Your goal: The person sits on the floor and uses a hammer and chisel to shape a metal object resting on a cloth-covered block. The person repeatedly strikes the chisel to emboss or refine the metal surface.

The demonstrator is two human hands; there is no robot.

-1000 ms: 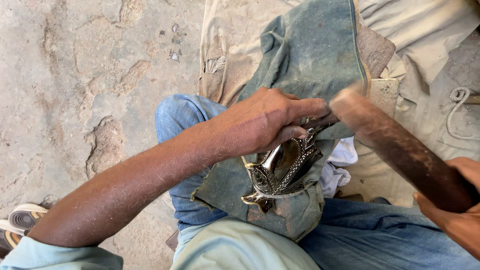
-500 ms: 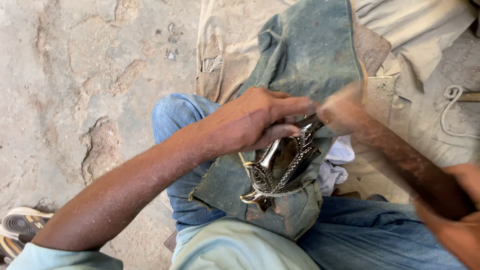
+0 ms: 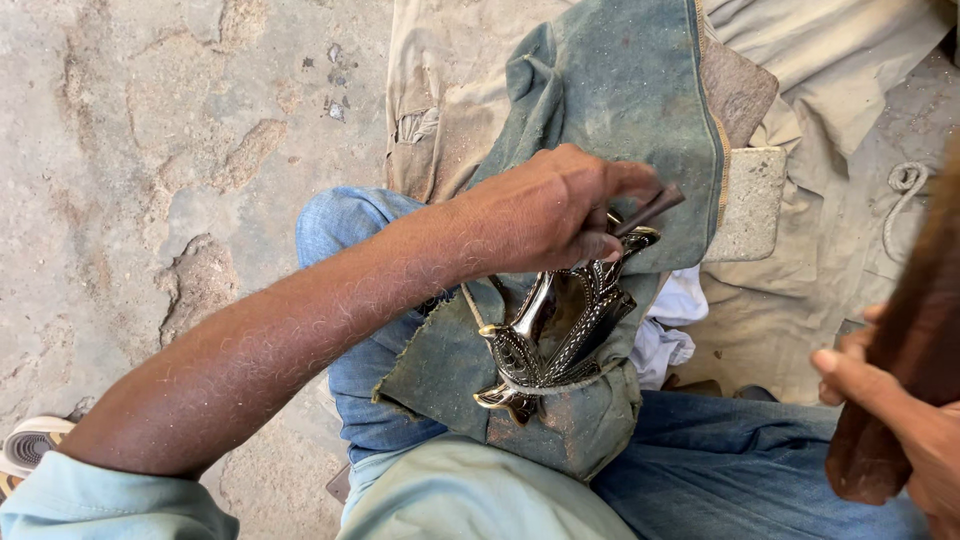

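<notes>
Only one view exists: the head camera looks steeply down, very near the left hand (image 3: 545,210), with the right hand (image 3: 900,420) cut by the frame edge.

Wooden mallet (image 3: 915,340): head formerly lying across the frame toward 10 o'clock, close above the ornate metal piece (image 3: 560,340); now drawn back to the 3 o'clock edge, well apart from it.
Right hand (image 3: 900,430): shifted with the mallet, lower at 4 o'clock, fingers wrapped round the handle.
Thin punch (image 3: 650,210) under the left hand (image 3: 545,215): formerly covered by the mallet head, now exposed.
</notes>
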